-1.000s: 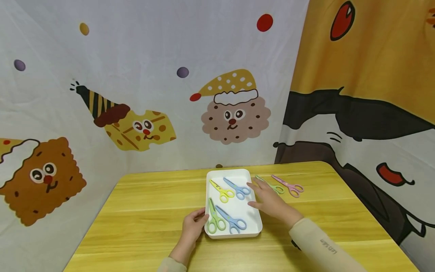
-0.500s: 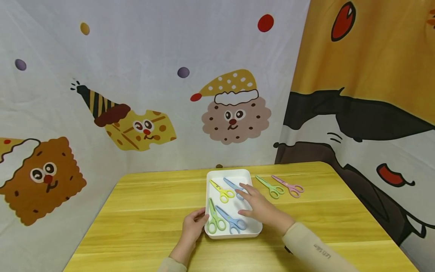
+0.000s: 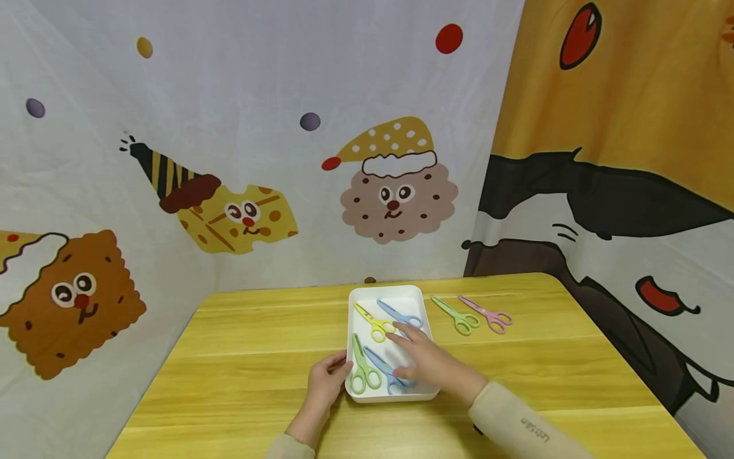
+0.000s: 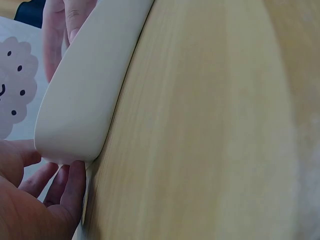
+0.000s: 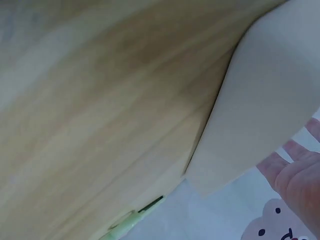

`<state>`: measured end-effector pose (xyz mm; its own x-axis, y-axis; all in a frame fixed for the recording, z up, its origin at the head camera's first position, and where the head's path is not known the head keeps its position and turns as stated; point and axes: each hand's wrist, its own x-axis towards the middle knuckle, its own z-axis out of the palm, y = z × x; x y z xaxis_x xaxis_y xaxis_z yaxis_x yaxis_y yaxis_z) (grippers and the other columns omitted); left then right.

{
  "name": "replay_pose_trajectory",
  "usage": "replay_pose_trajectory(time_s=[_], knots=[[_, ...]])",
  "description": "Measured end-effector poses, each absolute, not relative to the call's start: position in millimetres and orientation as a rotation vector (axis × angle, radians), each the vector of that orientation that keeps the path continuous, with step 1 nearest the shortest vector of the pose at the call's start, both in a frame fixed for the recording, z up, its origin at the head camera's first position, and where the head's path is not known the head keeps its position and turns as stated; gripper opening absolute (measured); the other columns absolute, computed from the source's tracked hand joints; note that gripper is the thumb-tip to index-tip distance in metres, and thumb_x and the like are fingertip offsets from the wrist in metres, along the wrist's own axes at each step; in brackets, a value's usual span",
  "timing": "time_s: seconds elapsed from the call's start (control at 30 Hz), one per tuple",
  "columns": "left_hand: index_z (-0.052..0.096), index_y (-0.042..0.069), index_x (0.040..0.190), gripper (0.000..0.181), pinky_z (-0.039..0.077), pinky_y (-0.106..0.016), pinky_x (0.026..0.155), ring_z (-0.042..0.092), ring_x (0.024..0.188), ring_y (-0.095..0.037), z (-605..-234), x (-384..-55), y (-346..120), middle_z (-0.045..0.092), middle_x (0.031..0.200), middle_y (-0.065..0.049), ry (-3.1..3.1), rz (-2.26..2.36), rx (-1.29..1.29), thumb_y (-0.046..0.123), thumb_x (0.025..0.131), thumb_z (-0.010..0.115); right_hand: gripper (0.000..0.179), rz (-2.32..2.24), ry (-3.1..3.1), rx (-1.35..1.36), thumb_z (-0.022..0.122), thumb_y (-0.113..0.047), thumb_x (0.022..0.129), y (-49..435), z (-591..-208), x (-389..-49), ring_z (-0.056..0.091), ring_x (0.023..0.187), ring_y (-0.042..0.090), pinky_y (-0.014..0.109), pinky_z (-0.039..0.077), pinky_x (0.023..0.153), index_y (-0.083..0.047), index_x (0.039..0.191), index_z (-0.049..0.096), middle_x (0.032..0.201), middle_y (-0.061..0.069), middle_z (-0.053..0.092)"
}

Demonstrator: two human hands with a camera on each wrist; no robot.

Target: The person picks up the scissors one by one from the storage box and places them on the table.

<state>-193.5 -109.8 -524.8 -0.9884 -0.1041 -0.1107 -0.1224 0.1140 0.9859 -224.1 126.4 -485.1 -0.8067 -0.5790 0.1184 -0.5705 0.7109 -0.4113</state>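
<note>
A white tray (image 3: 394, 399) stands on the table in the head view. In it lie yellow scissors (image 3: 371, 319), blue scissors (image 3: 395, 313) at the far end, and green scissors (image 3: 359, 360) beside a second blue pair (image 3: 377, 362) at the near end. My left hand (image 3: 325, 384) holds the tray's left side, thumb at the rim and fingers against the outer wall. My right hand (image 3: 431, 362) reaches over the right rim with its fingers spread, covering parts of both blue pairs. Whether its fingertips touch them I cannot tell. The right wrist view shows its fingers (image 5: 292, 170) beyond the tray wall.
Another green pair of scissors (image 3: 455, 315) and a pink pair (image 3: 486, 313) lie on the wooden table (image 3: 246, 357) right of the tray. Behind the table's back edge hangs a cloth (image 3: 258, 95) printed with cartoon figures.
My right hand has moved left and nearer across the tray, from its right rim towards the near blue scissors. The green scissors on the table are now uncovered. My left hand stays put.
</note>
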Motion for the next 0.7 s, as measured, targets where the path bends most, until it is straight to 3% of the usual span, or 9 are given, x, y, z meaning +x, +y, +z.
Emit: replay_pose_trajectory(time_s=[0.3,0.53,0.7], knots=[[0.06,-0.008,0.12,0.037,0.056,-0.025,0.073,0.062,0.091,-0.015,-530,-195,-109,0.063,0.111,-0.023,2.335,2.085,-0.254,0.01,0.088,0.066,0.075,-0.622,2.853,-1.046,0.074,-0.036,0.08,119,-490,-218,0.036,0.132,0.041,0.052,0.037,0.106,-0.006,0.141,0.042,0.149,0.022,0.032],[0.06,-0.008,0.12,0.037,0.057,-0.026,0.072,0.062,0.088,-0.013,-530,-196,-109,0.064,0.11,-0.023,2.338,2.092,-0.258,0.011,0.088,0.066,0.076,-0.568,2.83,-0.942,0.071,-0.044,0.08,114,-495,-216,0.041,0.129,0.037,0.051,0.039,0.104,-0.008,0.141,0.043,0.146,0.018,0.039],[0.059,-0.007,0.121,0.038,0.057,-0.027,0.074,0.062,0.091,-0.015,-528,-195,-109,0.063,0.113,-0.023,2.309,2.08,-0.272,0.012,0.088,0.066,0.074,-0.489,2.867,-0.902,0.072,-0.048,0.077,110,-497,-214,0.05,0.115,0.031,0.044,0.046,0.097,-0.009,0.136,0.05,0.133,0.012,0.049]])
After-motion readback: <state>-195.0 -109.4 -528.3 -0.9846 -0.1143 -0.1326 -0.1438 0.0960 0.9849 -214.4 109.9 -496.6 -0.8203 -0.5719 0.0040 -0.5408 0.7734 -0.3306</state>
